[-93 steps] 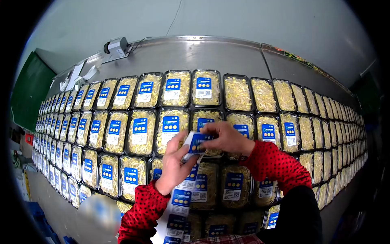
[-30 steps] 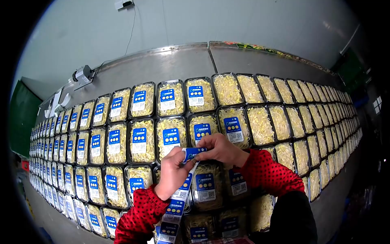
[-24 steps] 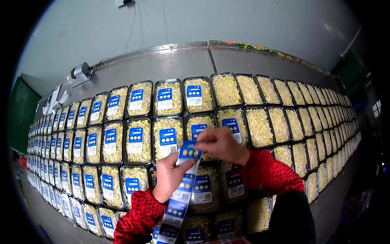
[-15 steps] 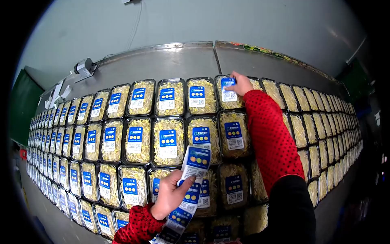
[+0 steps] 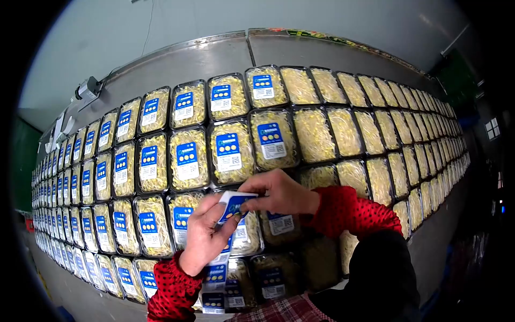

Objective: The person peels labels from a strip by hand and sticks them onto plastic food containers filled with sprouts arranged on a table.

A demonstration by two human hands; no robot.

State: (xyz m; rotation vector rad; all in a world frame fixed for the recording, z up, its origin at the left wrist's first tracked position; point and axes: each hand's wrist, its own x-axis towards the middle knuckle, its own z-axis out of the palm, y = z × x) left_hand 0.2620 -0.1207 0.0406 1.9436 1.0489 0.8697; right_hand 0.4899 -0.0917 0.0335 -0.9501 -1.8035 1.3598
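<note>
My left hand [image 5: 205, 236] is closed on a strip of blue-and-white printed labels [image 5: 215, 276], which hangs down below it. At the strip's upper end, my right hand [image 5: 279, 194] pinches a label [image 5: 232, 208] between thumb and fingers. Both hands meet above rows of clear-topped black trays of bean sprouts. Trays to the left, such as this labelled tray [image 5: 229, 151], carry the same blue label. To the right, trays such as this plain tray [image 5: 315, 134] show no label. Part of the trays under my hands is hidden.
The trays stand edge to edge on a metal table [image 5: 188, 59] with a raised back edge. A small grey device [image 5: 87, 91] with a cable sits at the back left. Behind the table rises a pale wall [image 5: 214, 16]. A green panel [image 5: 19, 155] stands at far left.
My right hand has come back from a far-row tray, where its label now lies, to the strip in my left hand. The view has shifted, moving the trays left and up.
</note>
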